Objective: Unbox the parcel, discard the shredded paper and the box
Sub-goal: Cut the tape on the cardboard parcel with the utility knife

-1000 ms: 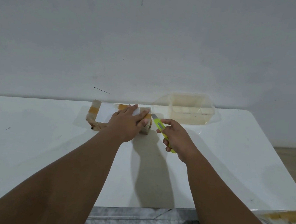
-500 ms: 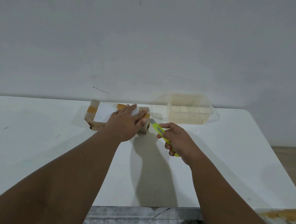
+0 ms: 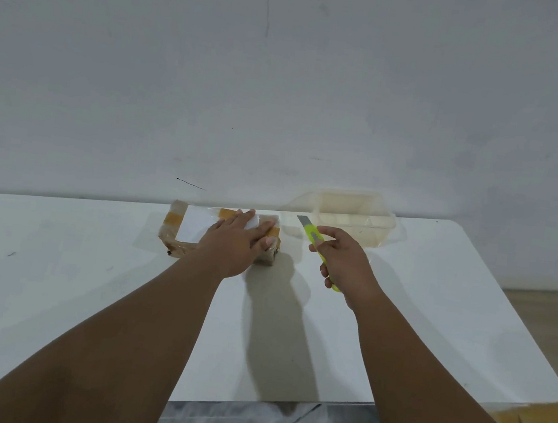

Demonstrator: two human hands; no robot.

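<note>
Two hands over white table [image 3: 89, 294]. Left hand [image 3: 233, 244] lies flat on top of parcel [image 3: 196, 226], fingers straight and close together, pressing its right part. Parcel sits at table's far edge near wall [image 3: 283, 91], wrapped in brown tape, white label up, tape not cut open. Right hand [image 3: 344, 266] grips yellow-green cutter [image 3: 311, 233], fingers curled round handle, blade out and pointing away. Cutter is right of parcel, not touching it. Clear plastic container [image 3: 352, 222] stands just beyond cutter. Blurred brown-taped item at lower right, cannot tell what.
</note>
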